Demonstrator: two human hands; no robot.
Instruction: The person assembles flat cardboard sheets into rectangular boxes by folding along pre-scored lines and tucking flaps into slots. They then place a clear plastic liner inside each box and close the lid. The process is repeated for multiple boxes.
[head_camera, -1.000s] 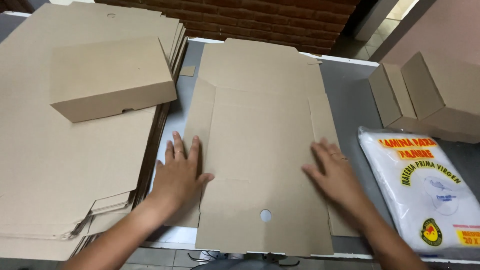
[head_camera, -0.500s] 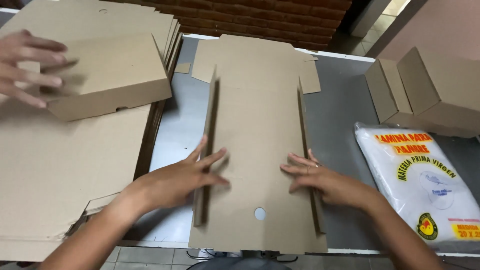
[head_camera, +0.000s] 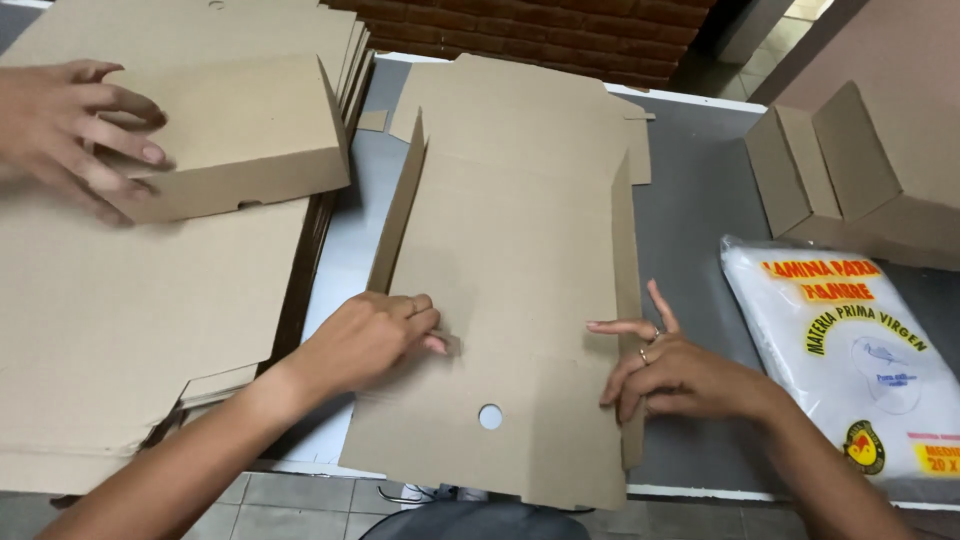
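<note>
Fingers of the left hand (head_camera: 370, 335) and right hand (head_camera: 665, 375) lie half curled, gripping nothing, propping up the side flaps of the flat cardboard box (head_camera: 510, 300) on the table (head_camera: 690, 200).

Two bare forearms, no sleeves, left hand (head_camera: 365, 335) unadorned, right hand (head_camera: 680, 375) with two finger rings

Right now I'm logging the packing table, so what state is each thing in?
Cardboard sheet: flat, both side flaps raised.
Left hand: pressing the sheet.
Right hand: open, at right flap.
Finished box: closed, another person's hand on it.
Flat stack: unfolded.
Plastic bag pack: sealed.
</note>
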